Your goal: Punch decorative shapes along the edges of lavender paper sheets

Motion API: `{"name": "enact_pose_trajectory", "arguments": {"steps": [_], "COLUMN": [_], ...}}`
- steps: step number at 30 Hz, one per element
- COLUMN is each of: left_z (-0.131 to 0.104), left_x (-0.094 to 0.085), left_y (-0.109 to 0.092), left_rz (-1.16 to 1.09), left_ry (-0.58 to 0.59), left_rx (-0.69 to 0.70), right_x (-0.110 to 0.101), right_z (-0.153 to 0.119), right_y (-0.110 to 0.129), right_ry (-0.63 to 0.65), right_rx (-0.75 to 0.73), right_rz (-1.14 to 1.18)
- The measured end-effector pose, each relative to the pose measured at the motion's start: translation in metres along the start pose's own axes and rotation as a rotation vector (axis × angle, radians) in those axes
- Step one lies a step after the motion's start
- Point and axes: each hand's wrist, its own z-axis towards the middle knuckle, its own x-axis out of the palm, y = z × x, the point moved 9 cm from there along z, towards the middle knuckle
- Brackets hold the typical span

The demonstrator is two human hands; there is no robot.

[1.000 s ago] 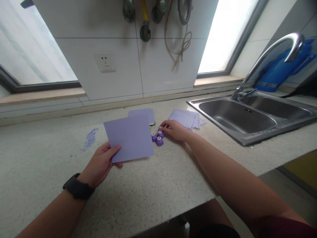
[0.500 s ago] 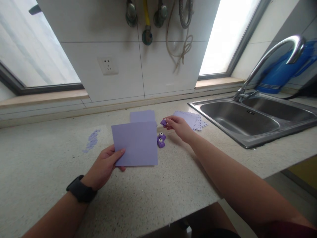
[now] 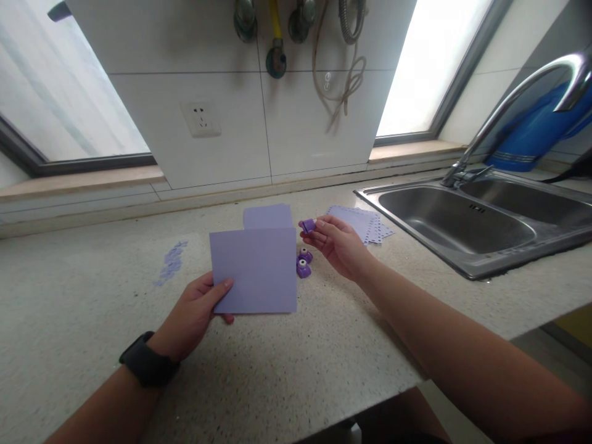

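My left hand (image 3: 200,308) pinches a plain lilac sheet of paper (image 3: 254,271) by its left edge, thumb on top and fingers beneath. Just past the sheet's upper right corner, my right hand (image 3: 337,243) is closed on a small purple craft punch (image 3: 308,226). Two more purple punches with white-topped buttons, a near one (image 3: 303,269) and a far one (image 3: 305,254), stand on the counter by the sheet's right edge. Behind the held sheet lies a stack of lilac paper (image 3: 268,216), partly covered by it.
Lilac sheets with holes along their edges (image 3: 354,217) lie fanned behind my right hand. Small lilac paper bits (image 3: 172,263) are scattered on the counter (image 3: 92,296) at left. A steel sink (image 3: 456,216) with a faucet (image 3: 513,102) is on the right.
My right hand has turned the punch, so more of its body shows, and its fingers have shifted around it. The left hand still holds the sheet in nearly the same place.
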Motion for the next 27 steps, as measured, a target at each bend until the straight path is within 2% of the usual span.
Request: {"name": "enact_pose_trajectory", "arguments": {"steps": [10, 17, 21, 27], "left_z": [-0.002, -0.002, -0.003, -0.004], "left_x": [-0.002, -0.004, -0.005, -0.003], "left_y": [-0.002, -0.001, -0.001, -0.002], "left_rz": [0.061, 0.082, 0.086, 0.102], "left_ry": [-0.016, -0.020, -0.031, -0.030], "left_rx": [0.016, 0.012, 0.005, 0.005], "right_x": [0.011, 0.011, 0.015, 0.021], "right_z": [-0.008, -0.010, -0.010, -0.013], "right_y": [0.005, 0.005, 0.006, 0.007], "right_ry": [0.043, 0.039, 0.068, 0.108], "right_rx": [0.012, 0.052, 0.026, -0.004], "right_rz": [0.022, 0.004, 0.032, -0.059]}}
